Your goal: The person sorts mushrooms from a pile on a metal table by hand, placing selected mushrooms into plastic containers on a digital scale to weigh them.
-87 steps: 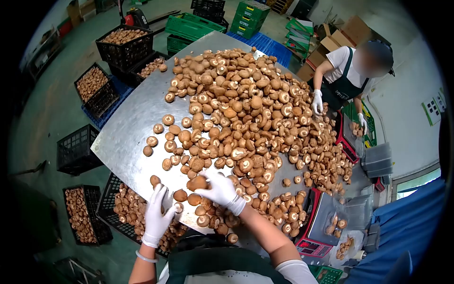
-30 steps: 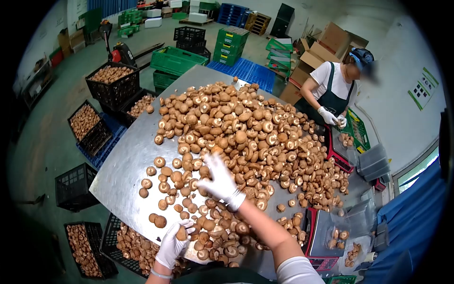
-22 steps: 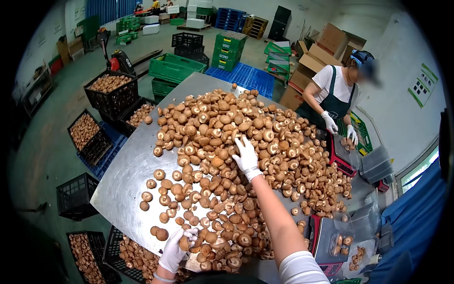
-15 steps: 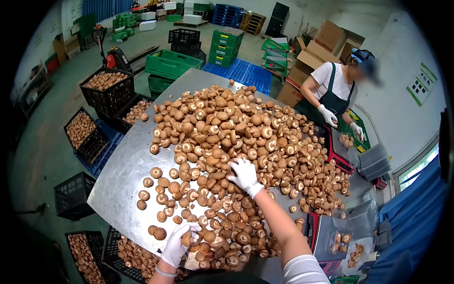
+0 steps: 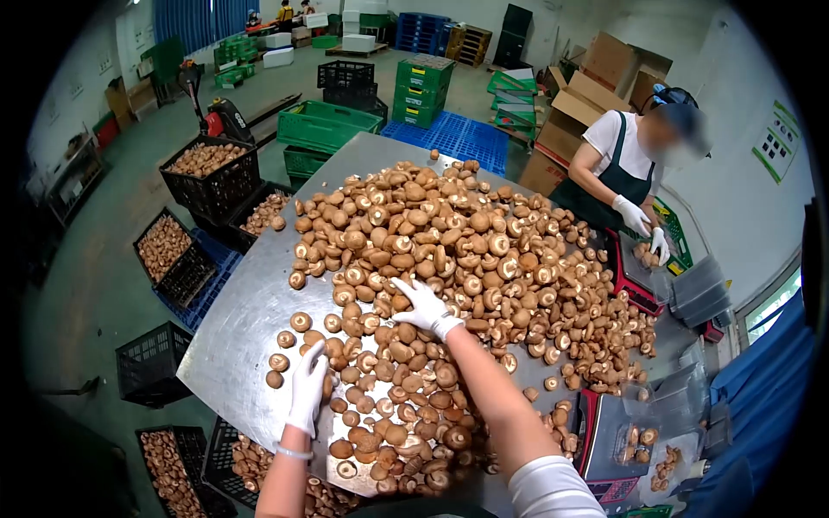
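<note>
A wide heap of brown shiitake mushrooms [image 5: 518, 268] covers much of the metal table [image 5: 229, 337], some with pale stems turned up. My right hand [image 5: 423, 309], in a white glove, lies on the near middle of the heap. Its fingers are spread over the mushrooms. At the left edge of the scattered mushrooms is my left hand [image 5: 306, 388], also gloved. Its fingers point away from me, stretched out, with a mushroom close by its thumb side; the palm is hidden.
Across the table a co-worker [image 5: 617, 160] in white gloves handles mushrooms over a red scale [image 5: 637, 281]. Another scale [image 5: 617, 432] bears a clear tub of mushrooms at right. Black crates [image 5: 211, 186] of mushrooms stand left. Green crates [image 5: 324, 125] and a blue pallet [image 5: 462, 138] are behind.
My left hand has moved away from me, to the upper left, and no longer grips the mushroom it had. My right hand has shifted slightly left. The co-worker's hands have come together over the scale.
</note>
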### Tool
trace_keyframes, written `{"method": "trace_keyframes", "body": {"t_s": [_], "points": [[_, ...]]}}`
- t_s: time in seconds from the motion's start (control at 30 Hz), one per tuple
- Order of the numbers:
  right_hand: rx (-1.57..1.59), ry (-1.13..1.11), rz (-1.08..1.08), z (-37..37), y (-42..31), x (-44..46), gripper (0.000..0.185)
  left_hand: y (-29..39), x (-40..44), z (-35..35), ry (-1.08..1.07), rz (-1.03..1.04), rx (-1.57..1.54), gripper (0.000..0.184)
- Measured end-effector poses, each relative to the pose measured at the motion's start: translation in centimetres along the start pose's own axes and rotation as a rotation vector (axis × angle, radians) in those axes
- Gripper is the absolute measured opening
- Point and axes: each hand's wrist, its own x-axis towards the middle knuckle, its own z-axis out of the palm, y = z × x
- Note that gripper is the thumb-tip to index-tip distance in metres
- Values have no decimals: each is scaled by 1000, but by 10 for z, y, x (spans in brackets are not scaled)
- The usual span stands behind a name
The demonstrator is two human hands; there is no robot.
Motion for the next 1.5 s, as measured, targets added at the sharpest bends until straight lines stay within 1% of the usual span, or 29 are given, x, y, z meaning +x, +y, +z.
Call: {"method": "trace_keyframes", "body": {"t_s": [0.07,0.1,0.17,0.2,0.23,0.3,0.33,0.37,0.4,0.5,0.53,0.57,0.63,0.67,0.77,0.8,0.87,0.9,0.93,1.0,1.07,1.13,1.27,1.3,1.33,1.4,1.43,1.47,1.5], "points": [[89,-158,207,-3,-13,4,84,1,27,3,-10,51,259,50],[94,-202,199,-7,-18,3,83,3,37,7,-7,49,256,50],[81,-151,106,-8,-24,-8,74,-1,50,13,-250,-74,465,57],[58,-133,65,-9,-26,-14,71,-5,53,19,-291,-68,407,59],[75,-256,105,-12,-27,-20,67,-9,51,20,-346,-30,449,59],[35,-173,-20,4,-23,-33,65,2,45,25,-504,77,525,60],[-23,-126,-75,8,-24,-40,64,7,36,26,-532,36,678,58],[146,-157,-8,0,-37,-51,63,9,28,26,-521,51,740,55],[198,-63,-80,1,-45,-60,62,15,19,25,-508,63,804,53],[144,-130,-66,-4,-78,-88,62,14,-10,12,-407,243,851,48],[131,-24,-116,9,-81,-99,62,15,-21,7,-359,292,871,48],[98,-47,-101,2,-90,-106,62,19,-31,2,-360,295,873,48],[44,-49,-95,-2,-100,-121,61,24,-51,-6,-333,187,1064,50],[45,-47,-95,-5,-104,-128,61,19,-60,-10,-334,187,1067,50],[-34,-51,-97,-11,-110,-162,57,3,-87,-22,-239,335,1016,51],[-51,-94,-83,-12,-109,-175,59,4,-96,-23,-240,331,1016,51],[-22,-51,-65,-12,-108,-204,60,8,-112,-22,-290,281,931,52],[-41,35,-103,-13,-106,-218,62,1,-119,-21,-268,386,932,54],[-96,107,-130,-11,-105,-230,65,-3,-127,-19,-258,404,949,54],[-132,100,-90,-16,-109,-253,64,-8,-139,-19,-297,410,893,54],[-116,81,-43,-15,-107,-274,67,-9,-151,-20,-342,325,917,51],[-86,73,25,-19,-105,-288,71,-11,-160,-24,-365,320,885,49],[-97,128,154,-29,-89,-305,75,-12,-175,-31,-280,271,722,44],[6,73,253,-37,-83,-305,78,-8,-177,-32,-261,222,672,43],[8,72,296,-35,-69,-306,80,-4,-179,-32,-242,177,624,42],[93,145,292,-42,-58,-303,78,-5,-180,-33,-226,138,618,39],[22,145,284,-44,-49,-298,72,-3,-181,-32,-214,36,478,38],[-47,257,248,-48,-50,-289,60,-1,-181,-31,-204,-66,337,37],[-17,295,237,-49,-50,-277,53,-3,-181,-28,-204,-63,338,37]]}}
